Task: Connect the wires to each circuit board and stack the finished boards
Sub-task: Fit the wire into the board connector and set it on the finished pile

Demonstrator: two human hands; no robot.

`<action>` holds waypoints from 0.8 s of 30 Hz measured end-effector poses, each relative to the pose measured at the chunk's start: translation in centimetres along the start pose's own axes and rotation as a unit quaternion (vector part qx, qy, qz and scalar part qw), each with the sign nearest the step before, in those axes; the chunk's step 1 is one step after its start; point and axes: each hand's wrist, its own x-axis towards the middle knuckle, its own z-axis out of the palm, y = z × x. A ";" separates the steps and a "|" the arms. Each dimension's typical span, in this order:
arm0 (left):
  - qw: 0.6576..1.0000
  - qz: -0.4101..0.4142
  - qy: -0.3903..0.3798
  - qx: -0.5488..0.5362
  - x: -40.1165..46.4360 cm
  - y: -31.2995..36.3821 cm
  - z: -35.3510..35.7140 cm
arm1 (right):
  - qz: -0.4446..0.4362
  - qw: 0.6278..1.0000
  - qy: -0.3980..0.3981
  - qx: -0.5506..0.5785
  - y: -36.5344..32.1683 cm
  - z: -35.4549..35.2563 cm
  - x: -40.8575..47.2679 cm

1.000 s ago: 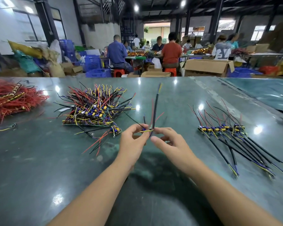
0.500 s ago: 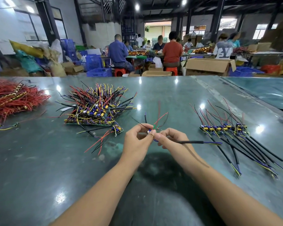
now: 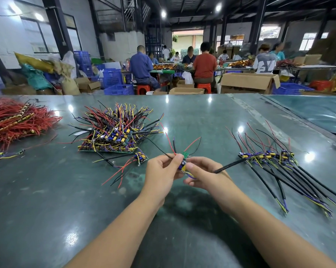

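Both grips, left hand (image 3: 162, 172) and right hand (image 3: 204, 173), pinch a small circuit board (image 3: 184, 161), fingers hiding most of it.

Dark green tabletop (image 3: 202, 117), bright wires everywhere.
At my ten o'clock lies an all-red wire bundle (image 3: 18, 118); at eleven, a red, black, yellow and purple board pile (image 3: 114, 130); at two, black-sheathed finished boards (image 3: 267, 156).

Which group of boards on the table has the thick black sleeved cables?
The row of boards right of the hands; its thick black cables trail toward the person. The central pile shows mostly thin loose wires.
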 end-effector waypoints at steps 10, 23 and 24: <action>0.972 0.113 0.121 0.166 -0.2 -0.4 0.8 | -0.012 1.000 -0.021 -0.017 0.0 0.2 -0.1; 0.998 0.016 0.045 -0.037 0.6 1.1 -0.9 | -0.033 0.985 -0.098 -0.136 -0.3 -1.5 -0.2; 0.998 0.007 0.033 -0.048 0.7 1.1 -1.2 | -0.034 0.986 -0.098 -0.134 -0.2 -1.5 -0.1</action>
